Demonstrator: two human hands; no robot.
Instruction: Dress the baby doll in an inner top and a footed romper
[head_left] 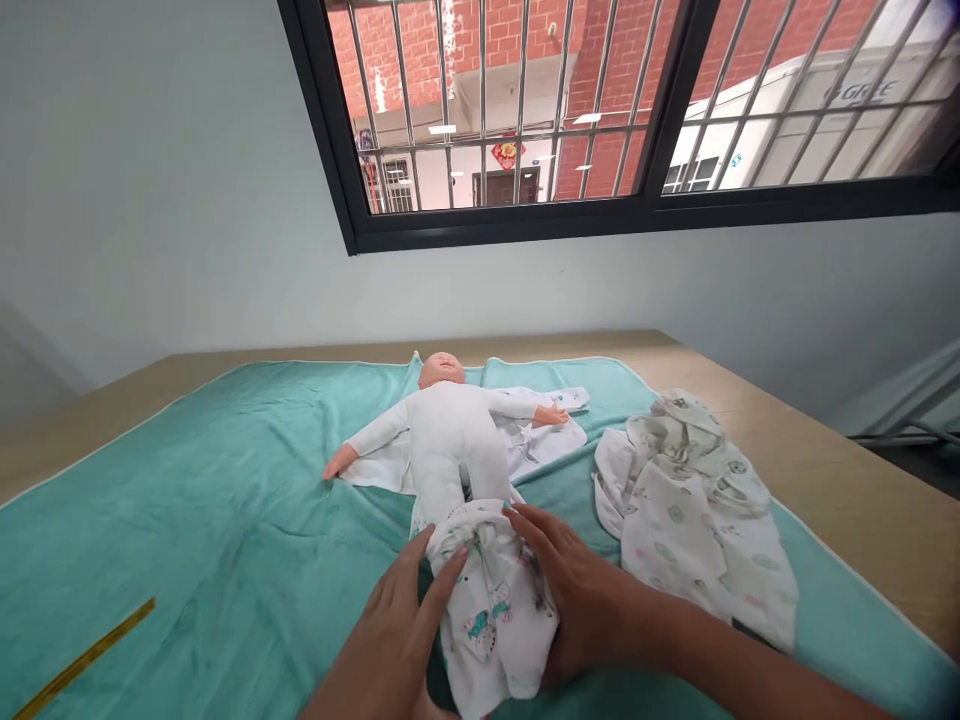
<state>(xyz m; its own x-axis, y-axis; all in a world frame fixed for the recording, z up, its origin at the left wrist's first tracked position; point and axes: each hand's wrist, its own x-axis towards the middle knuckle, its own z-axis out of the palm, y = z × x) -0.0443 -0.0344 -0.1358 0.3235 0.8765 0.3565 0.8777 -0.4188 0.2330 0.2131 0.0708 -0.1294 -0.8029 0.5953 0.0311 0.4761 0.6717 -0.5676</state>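
At the near edge of the teal cloth, centred before you: one pair of white printed trousers, child-sized, soft and creased. Print: small teal-and-white cartoon figures, with paler grey marks. Waistband gathered and bunched; two short legs, the seam between them visible.

Orientation: long axis running away from you, waistband toward the doll, leg ends toward you.

Your left hand: thumb on the front, fingers at the side, pinching the waistband's left end. Your right hand: fingertips curled over the waistband's right end, gripping it; thumb hidden.

Doll: white cloth body, face and hands flesh-toned, lying face up; long axis in line with the trousers, head farthest from you, arms spread sideways. Its lower legs meet the waistband; whether inside or behind, you cannot tell.

Beneath the doll: a white garment, laid open. To its right, near the wooden tabletop's bare edge: a crumpled printed garment. Lower left: a yellow strip.
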